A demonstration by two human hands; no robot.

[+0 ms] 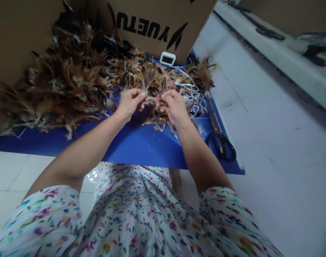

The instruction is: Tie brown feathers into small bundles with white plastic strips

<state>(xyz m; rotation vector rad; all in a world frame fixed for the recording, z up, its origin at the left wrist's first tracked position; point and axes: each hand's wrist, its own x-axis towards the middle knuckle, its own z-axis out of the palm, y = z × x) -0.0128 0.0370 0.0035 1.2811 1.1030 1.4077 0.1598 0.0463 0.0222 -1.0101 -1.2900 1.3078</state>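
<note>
My left hand [132, 103] pinches the lower end of some brown feathers [145, 78] between thumb and fingers. Close beside it, my right hand [172, 104] is also closed in a pinch on feathers, whose tips fan upward away from me. Both hands are raised over the front half of the blue tabletop [144, 146]. Loose feather bits [159, 121] lie beneath them. A large heap of brown and black feathers [71, 75] spreads to the left and behind. White strings [196, 103] lie tangled just right of my right hand.
Scissors with black handles [221, 144] lie at the table's right edge. A small white digital timer or clock [167, 58] stands before a cardboard box [152, 14] with upside-down lettering. Another feather bunch [201, 73] sits at the back right corner.
</note>
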